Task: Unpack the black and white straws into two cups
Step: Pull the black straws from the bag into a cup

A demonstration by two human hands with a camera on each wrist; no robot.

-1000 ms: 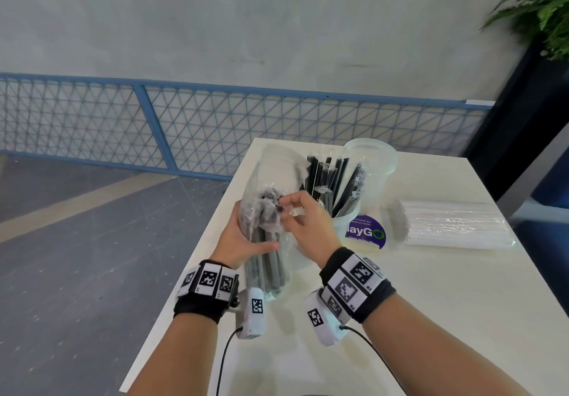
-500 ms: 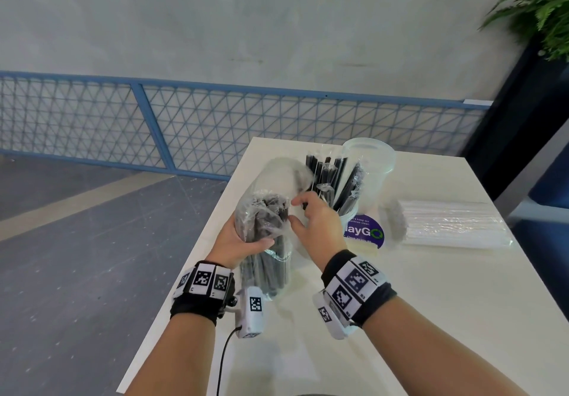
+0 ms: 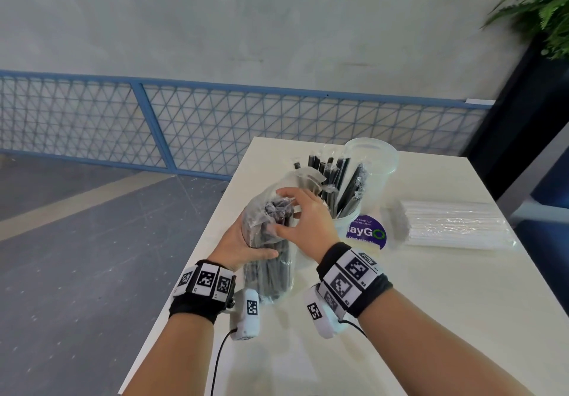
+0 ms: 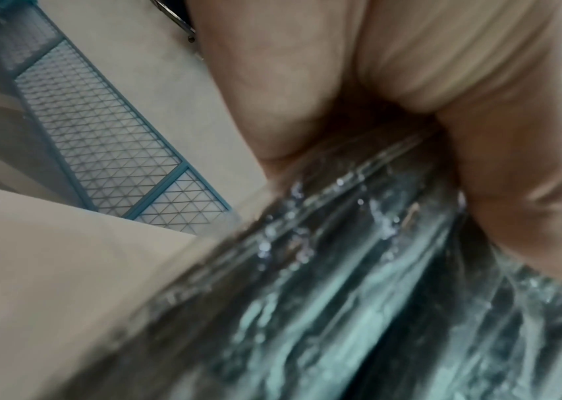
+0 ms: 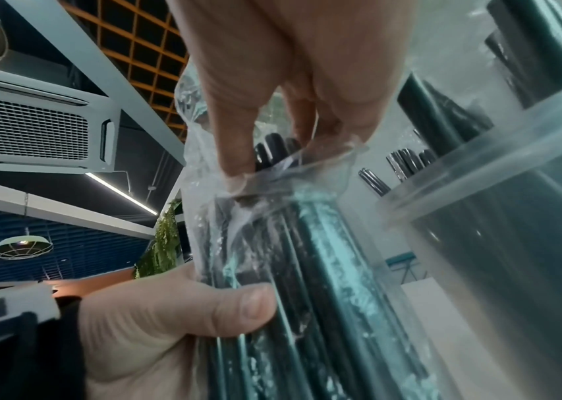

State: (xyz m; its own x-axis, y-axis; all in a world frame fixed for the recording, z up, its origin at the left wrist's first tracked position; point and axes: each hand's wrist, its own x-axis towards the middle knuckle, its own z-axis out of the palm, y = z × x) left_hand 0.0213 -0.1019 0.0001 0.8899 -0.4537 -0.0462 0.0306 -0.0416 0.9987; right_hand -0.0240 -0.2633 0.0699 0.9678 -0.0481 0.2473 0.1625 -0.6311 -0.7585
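Observation:
A clear plastic bag of black straws (image 3: 268,260) stands upright near the table's left edge. My left hand (image 3: 246,243) grips its middle, thumb (image 5: 238,305) across the front. My right hand (image 3: 288,211) reaches into the bag's mouth, where thumb and fingers pinch the tops of the black straws (image 5: 272,147). Just right of the bag, a white labelled cup (image 3: 349,226) holds several black straws (image 3: 341,180). A clear, empty-looking cup (image 3: 374,164) stands behind it. A sealed pack of white straws (image 3: 455,226) lies flat at the right.
The pale table (image 3: 400,318) has its left edge close beside my left wrist, with grey floor below. A blue mesh fence (image 3: 215,124) runs behind the table. A dark planter with a green plant (image 3: 542,16) stands at the far right.
My right hand has shifted from the bag's rim to dig its fingers into the mouth around the straw tops. The left hand keeps its grip on the bag.

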